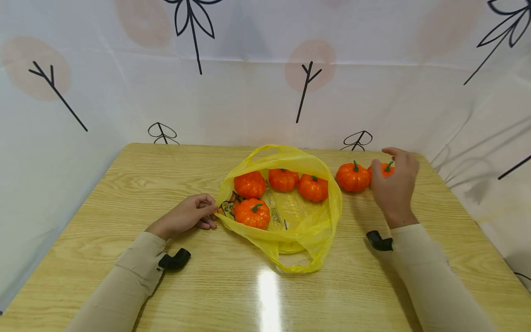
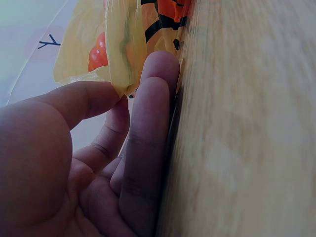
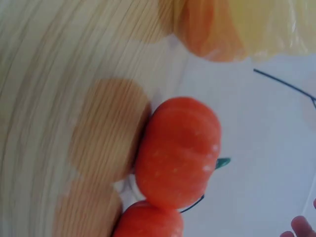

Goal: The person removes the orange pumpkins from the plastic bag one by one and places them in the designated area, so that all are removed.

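A yellow plastic bag (image 1: 290, 159) lies with its mouth spread, several orange pumpkins with green stems inside it, one pumpkin (image 1: 252, 213) near its left front. At the bag's left rim, my left hand (image 1: 188, 214) pinches the plastic between thumb and index finger, as the left wrist view shows of the bag (image 2: 123, 59). Two more pumpkins stand side by side to the right of the bag. My right hand (image 1: 394, 186), fingers apart, is over the farther right pumpkin (image 1: 387, 169) and partly hides it; the nearer pumpkin (image 1: 353, 177) is beside the bag.
The wooden table (image 1: 232, 286) reaches back to a white patterned cloth (image 1: 249, 101). Bag handles spread at the back and at the front (image 1: 307, 265). Black wrist mounts (image 1: 175, 259) stick out from both sleeves.
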